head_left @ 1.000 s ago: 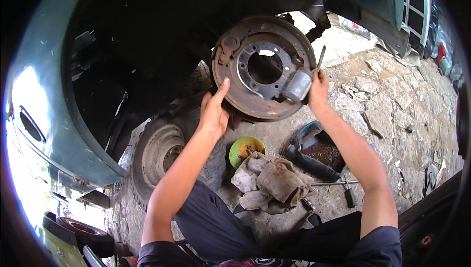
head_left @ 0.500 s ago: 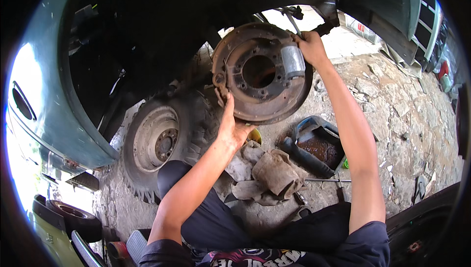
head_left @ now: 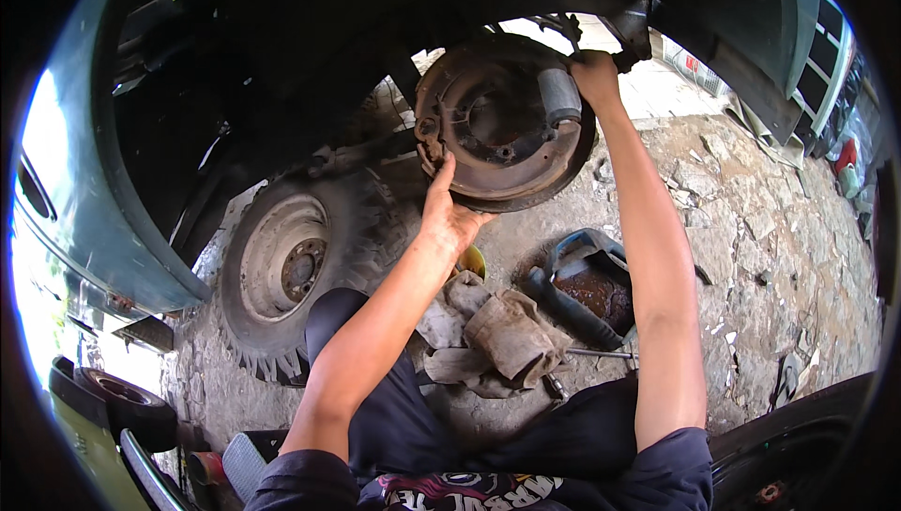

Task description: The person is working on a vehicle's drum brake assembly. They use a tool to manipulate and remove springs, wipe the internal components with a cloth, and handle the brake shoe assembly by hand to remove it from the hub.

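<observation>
Rust-brown disc [head_left: 511, 171]: left hand [head_left: 450, 223] grips its lower-left edge, thumb up; outstretched right hand [head_left: 595, 81] meets its upper-right edge, grip hidden.

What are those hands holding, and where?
A round, rusty-brown metal brake plate: the left hand grips its lower-left rim, the right hand its upper-right edge, fingers mostly hidden.

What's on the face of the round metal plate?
On the round metal plate: a grey cylinder at upper right, a small round fitting at left. The plate's back is hidden.
</observation>
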